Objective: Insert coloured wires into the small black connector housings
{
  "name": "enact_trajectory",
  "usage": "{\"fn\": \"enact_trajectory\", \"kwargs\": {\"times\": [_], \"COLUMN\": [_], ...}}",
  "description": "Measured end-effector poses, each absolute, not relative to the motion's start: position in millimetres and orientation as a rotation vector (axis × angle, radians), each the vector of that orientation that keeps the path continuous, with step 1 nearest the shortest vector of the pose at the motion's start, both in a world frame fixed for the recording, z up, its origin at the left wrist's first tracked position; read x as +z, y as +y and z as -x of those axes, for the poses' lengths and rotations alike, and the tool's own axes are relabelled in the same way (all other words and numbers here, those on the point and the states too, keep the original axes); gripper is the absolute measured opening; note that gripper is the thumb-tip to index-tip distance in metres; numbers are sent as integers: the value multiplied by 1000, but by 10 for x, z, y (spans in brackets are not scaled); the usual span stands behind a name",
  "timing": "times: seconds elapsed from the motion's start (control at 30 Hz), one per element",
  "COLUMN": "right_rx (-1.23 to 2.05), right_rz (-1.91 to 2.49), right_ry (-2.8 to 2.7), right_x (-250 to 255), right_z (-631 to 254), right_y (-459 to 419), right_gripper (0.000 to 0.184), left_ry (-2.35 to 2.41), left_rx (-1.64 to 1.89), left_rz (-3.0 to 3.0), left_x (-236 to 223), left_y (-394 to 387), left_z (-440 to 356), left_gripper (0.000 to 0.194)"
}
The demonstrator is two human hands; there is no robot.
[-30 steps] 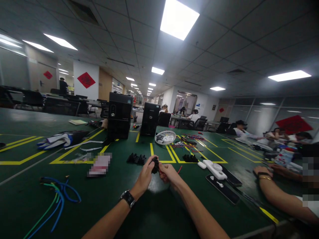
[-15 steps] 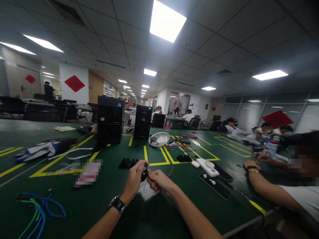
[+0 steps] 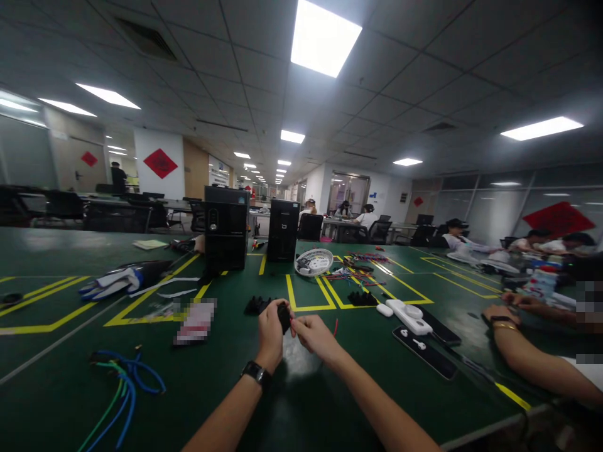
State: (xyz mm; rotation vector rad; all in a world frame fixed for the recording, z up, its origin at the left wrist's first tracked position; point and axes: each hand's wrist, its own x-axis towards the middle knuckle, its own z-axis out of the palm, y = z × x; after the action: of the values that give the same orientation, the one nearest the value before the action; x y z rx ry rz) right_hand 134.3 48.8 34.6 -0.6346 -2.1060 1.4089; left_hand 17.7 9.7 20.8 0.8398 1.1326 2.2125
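Note:
My left hand [image 3: 270, 333], with a watch on its wrist, is closed round a small black plastic part [image 3: 284, 316] held above the green table [image 3: 306, 402]. My right hand [image 3: 311, 336] pinches a thin red wire [image 3: 293, 319] right at that part. Both hands meet in the middle of the view. More black parts [image 3: 257, 305] lie just behind them, and another red wire [image 3: 335, 327] lies beside my right hand.
Blue and green cables [image 3: 123, 380] lie front left, white-blue gloves [image 3: 115, 279] further back left. Two black computer towers [image 3: 227, 227] and a white basket [image 3: 313, 261] stand behind. White devices [image 3: 409, 317] and dark phones [image 3: 425, 353] lie right, by another person's arm [image 3: 527, 361].
My hands stayed together on the black part while the view shifted slightly. The right fingers now pinch the red wire at the part.

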Motion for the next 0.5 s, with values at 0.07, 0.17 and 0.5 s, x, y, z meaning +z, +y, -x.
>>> {"fn": "enact_trajectory", "kwargs": {"times": [0.07, 0.17, 0.5], "right_rx": [1210, 1011, 733], "right_rz": [658, 721, 854], "right_ry": [-2118, -2178, -2300], "right_x": [355, 487, 199], "right_z": [-1271, -1216, -1374], "right_y": [441, 375, 393], "right_gripper": [38, 38, 42], "left_ry": [1049, 1081, 813], "left_rx": [2242, 2274, 2365], "left_rz": [-739, -799, -381], "left_x": [220, 239, 353], "left_y": [114, 84, 16], "left_z": [-159, -123, 212], "left_gripper": [25, 25, 22]}}
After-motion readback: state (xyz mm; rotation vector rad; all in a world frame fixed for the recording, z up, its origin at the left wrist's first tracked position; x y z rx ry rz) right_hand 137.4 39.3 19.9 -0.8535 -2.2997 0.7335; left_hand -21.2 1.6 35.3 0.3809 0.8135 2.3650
